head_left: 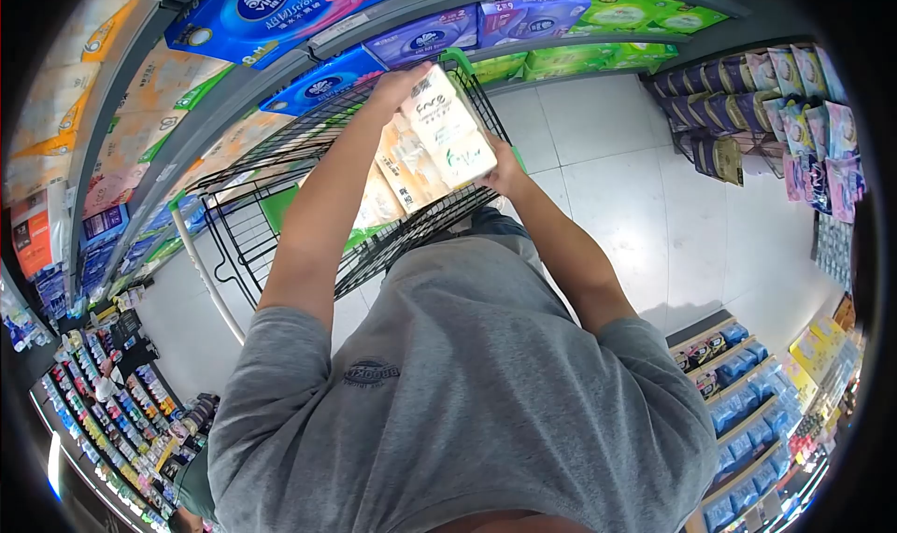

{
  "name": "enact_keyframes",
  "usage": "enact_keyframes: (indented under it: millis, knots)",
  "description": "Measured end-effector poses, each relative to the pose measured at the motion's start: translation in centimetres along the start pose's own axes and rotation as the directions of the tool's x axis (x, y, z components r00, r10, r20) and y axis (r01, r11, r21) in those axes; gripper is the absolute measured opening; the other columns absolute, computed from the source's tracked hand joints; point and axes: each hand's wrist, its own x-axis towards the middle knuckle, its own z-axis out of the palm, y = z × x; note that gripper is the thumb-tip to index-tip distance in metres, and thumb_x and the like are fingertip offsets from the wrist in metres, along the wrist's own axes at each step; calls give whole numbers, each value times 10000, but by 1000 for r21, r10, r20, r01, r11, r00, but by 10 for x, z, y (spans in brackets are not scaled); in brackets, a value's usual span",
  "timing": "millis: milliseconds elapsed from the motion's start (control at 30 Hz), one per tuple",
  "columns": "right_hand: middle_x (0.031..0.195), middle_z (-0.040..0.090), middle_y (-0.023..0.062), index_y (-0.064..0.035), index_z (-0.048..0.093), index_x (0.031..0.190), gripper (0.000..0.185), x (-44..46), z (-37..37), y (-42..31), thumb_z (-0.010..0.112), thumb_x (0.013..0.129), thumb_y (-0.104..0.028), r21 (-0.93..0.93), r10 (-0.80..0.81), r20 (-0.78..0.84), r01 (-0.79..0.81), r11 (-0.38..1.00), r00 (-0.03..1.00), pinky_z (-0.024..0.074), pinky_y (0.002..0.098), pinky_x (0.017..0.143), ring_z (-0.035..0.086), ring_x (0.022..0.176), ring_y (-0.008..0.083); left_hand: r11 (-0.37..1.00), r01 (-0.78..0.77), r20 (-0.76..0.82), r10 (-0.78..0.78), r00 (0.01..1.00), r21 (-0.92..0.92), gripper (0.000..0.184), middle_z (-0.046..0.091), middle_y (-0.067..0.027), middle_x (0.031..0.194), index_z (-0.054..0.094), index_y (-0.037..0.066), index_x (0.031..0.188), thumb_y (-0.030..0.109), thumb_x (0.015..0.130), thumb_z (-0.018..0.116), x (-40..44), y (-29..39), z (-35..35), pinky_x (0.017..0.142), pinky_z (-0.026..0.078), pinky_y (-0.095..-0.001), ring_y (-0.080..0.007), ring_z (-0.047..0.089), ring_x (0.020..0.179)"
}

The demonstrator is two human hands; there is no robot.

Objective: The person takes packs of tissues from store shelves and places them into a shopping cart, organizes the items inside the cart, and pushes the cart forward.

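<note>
Between my two hands is a white and orange pack of facial tissues (450,127), tilted above the shopping cart (245,217). My left hand (400,88) grips its upper left edge, with the fingers partly hidden behind it. At the lower right corner, my right hand (505,167) is closed on the pack, its fingertips also partly out of sight. Orange and white packaging (378,201) shows below the held pack, over the cart; I cannot tell whether it is part of the same bundle. The cart has black wire sides and green trim.
Shelves ahead hold blue tissue packs (322,86), purple packs (425,36) and green packs (607,12). Orange packs (56,89) line the left shelves. Hanging bags (724,108) are at the right. Pale floor tiles (607,197) lie right of the cart. Another person's sleeve (194,484) shows lower left.
</note>
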Motion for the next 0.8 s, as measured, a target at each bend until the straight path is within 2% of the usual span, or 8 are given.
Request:
enact_keyframes:
  millis: [167, 300, 367, 400, 467, 567, 700, 800]
  knots:
    - [1258, 414, 305, -43, 264, 1374, 748, 12, -6, -5, 385, 883, -595, 65, -16, -177, 28, 998, 984, 458, 444, 869, 549, 997, 349, 987, -140, -22, 139, 990, -74, 532, 608, -85, 1034, 545, -2, 1187, 348, 805, 669, -9, -23, 4, 696, 499, -273, -172, 594, 816]
    - [1080, 555, 253, -7, 384, 1298, 660, 2, -15, -7, 438, 896, -528, -85, -157, -365, 135, 987, 918, 514, 367, 711, 615, 812, 269, 977, -94, 50, 86, 995, 194, 482, 640, -107, 946, 581, 23, 1155, 353, 807, 642, -41, -88, -5, 719, 493, -272, -162, 607, 836]
    - [923, 621, 193, 26, 519, 1141, 519, 2, -34, 0, 495, 896, -430, -474, -180, -319, 8, 880, 930, 513, 316, 625, 620, 700, 206, 894, -133, -37, 164, 986, 429, 485, 659, -138, 924, 600, 24, 1124, 379, 795, 631, -55, -148, -19, 768, 486, -313, -221, 628, 855]
    - [876, 626, 165, 30, 551, 1062, 449, -4, -41, 4, 525, 882, -381, -491, -191, -295, 23, 871, 936, 506, 305, 610, 616, 685, 190, 796, -189, -26, 248, 968, 576, 485, 656, -158, 959, 609, 30, 1109, 393, 787, 622, -67, -179, -31, 824, 467, -341, -292, 624, 904]
    - [793, 625, 116, 26, 594, 939, 342, -24, -51, 10, 577, 853, -305, -520, -193, -263, 29, 853, 945, 496, 298, 590, 606, 657, 165, 785, 6, -110, 79, 991, 620, 482, 639, -183, 997, 627, 32, 1071, 418, 784, 601, -103, -228, -58, 868, 449, -355, -307, 589, 992]
    - [695, 597, 61, -3, 613, 856, 243, -65, -34, 19, 622, 819, -243, -537, -179, -286, -3, 843, 941, 490, 293, 596, 583, 623, 142, 698, -16, -193, 219, 957, 716, 328, 650, -149, 991, 684, 103, 949, 365, 777, 590, -147, -340, -116, 860, 454, -392, -313, 597, 959]
    - [631, 536, 17, -45, 585, 819, 220, -130, 45, 6, 612, 839, -262, -389, -38, 60, 58, 919, 997, 465, 292, 623, 527, 575, 133, 767, 379, -461, -124, 879, 518, 309, 655, -171, 930, 692, 94, 901, 346, 743, 607, -219, -419, -157, 789, 484, -406, -358, 612, 888]
    - [606, 506, 29, -46, 550, 751, 232, -176, 129, -14, 570, 854, -253, -189, -35, 492, 146, 971, 870, 462, 331, 705, 459, 542, 136, 674, 468, -520, -145, 842, 571, 321, 654, -170, 945, 679, 124, 961, 360, 787, 546, -253, -439, -153, 800, 482, -429, -355, 613, 913]
